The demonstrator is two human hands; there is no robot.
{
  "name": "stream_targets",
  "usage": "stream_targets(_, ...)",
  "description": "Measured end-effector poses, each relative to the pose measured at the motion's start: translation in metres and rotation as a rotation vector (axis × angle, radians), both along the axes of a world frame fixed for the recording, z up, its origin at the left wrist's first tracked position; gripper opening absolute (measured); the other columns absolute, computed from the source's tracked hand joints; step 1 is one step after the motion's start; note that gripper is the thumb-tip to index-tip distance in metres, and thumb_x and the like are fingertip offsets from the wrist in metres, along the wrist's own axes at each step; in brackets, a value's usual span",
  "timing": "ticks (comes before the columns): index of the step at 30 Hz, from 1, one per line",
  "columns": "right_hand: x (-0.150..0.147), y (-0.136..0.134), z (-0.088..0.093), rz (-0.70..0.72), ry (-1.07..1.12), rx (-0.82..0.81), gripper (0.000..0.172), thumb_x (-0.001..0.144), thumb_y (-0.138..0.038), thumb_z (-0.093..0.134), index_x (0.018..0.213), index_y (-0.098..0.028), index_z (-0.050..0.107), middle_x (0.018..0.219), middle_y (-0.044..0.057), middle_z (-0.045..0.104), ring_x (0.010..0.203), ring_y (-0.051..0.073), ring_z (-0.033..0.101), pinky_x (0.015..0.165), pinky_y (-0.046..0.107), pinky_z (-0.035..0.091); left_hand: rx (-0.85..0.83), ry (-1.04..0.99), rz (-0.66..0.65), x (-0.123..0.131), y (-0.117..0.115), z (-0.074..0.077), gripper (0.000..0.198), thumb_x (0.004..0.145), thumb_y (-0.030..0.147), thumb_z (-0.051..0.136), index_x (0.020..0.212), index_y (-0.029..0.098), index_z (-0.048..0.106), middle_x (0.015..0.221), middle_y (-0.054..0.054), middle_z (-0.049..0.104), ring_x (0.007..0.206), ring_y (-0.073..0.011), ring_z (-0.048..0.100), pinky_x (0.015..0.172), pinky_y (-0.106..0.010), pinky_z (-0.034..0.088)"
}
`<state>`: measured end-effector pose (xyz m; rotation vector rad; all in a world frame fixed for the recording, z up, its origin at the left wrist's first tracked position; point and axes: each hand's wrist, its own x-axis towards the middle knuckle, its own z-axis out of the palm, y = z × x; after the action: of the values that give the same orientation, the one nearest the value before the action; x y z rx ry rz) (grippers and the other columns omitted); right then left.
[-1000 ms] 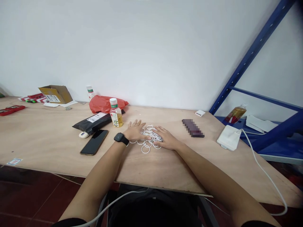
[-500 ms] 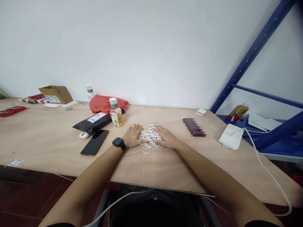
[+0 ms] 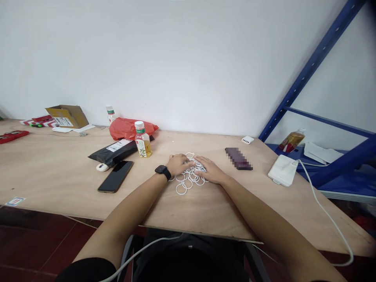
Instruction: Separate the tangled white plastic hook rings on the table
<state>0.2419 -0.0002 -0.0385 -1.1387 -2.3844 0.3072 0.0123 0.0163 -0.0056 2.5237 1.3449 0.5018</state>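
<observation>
A loose heap of thin white rings (image 3: 188,181) lies on the wooden table between and under my hands. My left hand (image 3: 177,164) rests palm down over the heap's left and upper part, fingers pointing right and hiding some rings. Against the right side of the heap lies my right hand (image 3: 210,171), its fingers stretched toward the left one. Both hands touch rings without gripping any. Some rings spread out toward me, and one stands out beyond the fingertips. A black watch (image 3: 163,171) is on my left wrist.
Left of my hands are a phone (image 3: 115,177), a black parcel (image 3: 114,152), a juice bottle (image 3: 142,143) and a red bag (image 3: 126,128). To the right lie a pixelated dark object (image 3: 238,158) and a white power bank (image 3: 282,170) with a cable. A blue rack (image 3: 311,68) stands far right.
My left hand has slid right onto the rings, closing the gap to my right hand. The heap has shifted, with more rings showing on the near side. The right hand has barely moved.
</observation>
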Motion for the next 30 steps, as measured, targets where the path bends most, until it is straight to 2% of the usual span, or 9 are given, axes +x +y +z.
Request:
stream_targets(2,-0.001,0.001,0.000,0.018,0.007,0.014,0.073,0.084,-0.059,0.057,0.145,-0.023,0.038,0.147,0.013,0.042,0.136,0.031,0.038,0.111,0.053,0.032,0.023,-0.017,0.057,0.007,0.009,0.005,0.059,0.091,0.066,0.028,0.106,0.028,0.069,0.120,-0.006,0.065,0.114,-0.0264,0.055,0.101,-0.046,0.035)
stream_targets(4,-0.002,0.000,0.000,0.016,0.006,0.024,0.074,0.084,-0.059,0.058,0.145,-0.021,0.038,0.147,0.014,0.042,0.136,0.032,0.038,0.111,0.053,0.032,0.027,-0.004,0.057,0.015,0.018,0.008,0.058,0.093,0.064,0.025,0.115,0.029,0.066,0.130,-0.006,0.059,0.120,-0.0272,0.051,0.102,-0.046,0.034)
stream_targets(7,-0.001,-0.001,0.001,-0.006,0.009,0.046,0.074,0.084,-0.059,0.059,0.144,-0.020,0.039,0.146,0.015,0.044,0.134,0.031,0.041,0.110,0.052,0.034,-0.055,0.093,-0.056,0.023,0.024,0.008,0.058,0.094,0.062,0.021,0.122,0.032,0.060,0.134,-0.004,0.057,0.125,-0.0272,0.048,0.104,-0.047,0.030)
stream_targets(10,0.001,-0.001,0.002,-0.021,0.010,0.054,0.069,0.084,-0.058,0.058,0.142,-0.023,0.043,0.142,0.013,0.048,0.132,0.031,0.043,0.109,0.052,0.035,-0.067,0.142,-0.128,0.024,0.018,0.005,0.058,0.094,0.063,0.020,0.125,0.032,0.058,0.132,-0.004,0.059,0.123,-0.0266,0.050,0.104,-0.048,0.028)
stream_targets(13,0.003,0.000,0.002,-0.050,-0.007,0.033,0.067,0.085,-0.059,0.056,0.140,-0.024,0.046,0.140,0.012,0.051,0.132,0.032,0.044,0.108,0.053,0.035,-0.019,0.162,-0.119,0.018,0.009,0.003,0.058,0.093,0.064,0.023,0.126,0.031,0.057,0.134,-0.006,0.057,0.123,-0.0273,0.050,0.103,-0.048,0.027)
stream_targets(18,0.002,-0.001,0.003,-0.040,-0.013,0.017,0.063,0.087,-0.059,0.052,0.139,-0.024,0.048,0.141,0.011,0.051,0.131,0.031,0.044,0.109,0.052,0.035,0.034,0.183,-0.140,0.009,0.000,0.007,0.057,0.092,0.063,0.026,0.119,0.028,0.061,0.126,-0.007,0.063,0.118,-0.0270,0.054,0.101,-0.045,0.028)
stream_targets(24,0.001,-0.001,0.003,-0.065,0.025,0.022,0.055,0.092,-0.057,0.044,0.133,-0.023,0.054,0.137,0.010,0.054,0.131,0.029,0.045,0.110,0.051,0.034,0.078,0.139,-0.102,0.005,-0.012,0.010,0.059,0.094,0.062,0.024,0.096,0.021,0.067,0.103,-0.008,0.071,0.105,-0.0252,0.059,0.101,-0.048,0.026)
stream_targets(30,-0.001,0.002,0.000,-0.085,0.069,0.055,0.049,0.095,-0.052,0.040,0.127,-0.021,0.060,0.131,0.011,0.059,0.127,0.029,0.050,0.108,0.051,0.037,0.104,0.061,-0.016,0.002,-0.014,0.003,0.054,0.097,0.053,0.026,0.096,0.022,0.071,0.097,-0.008,0.072,0.100,-0.0218,0.059,0.100,-0.043,0.027)
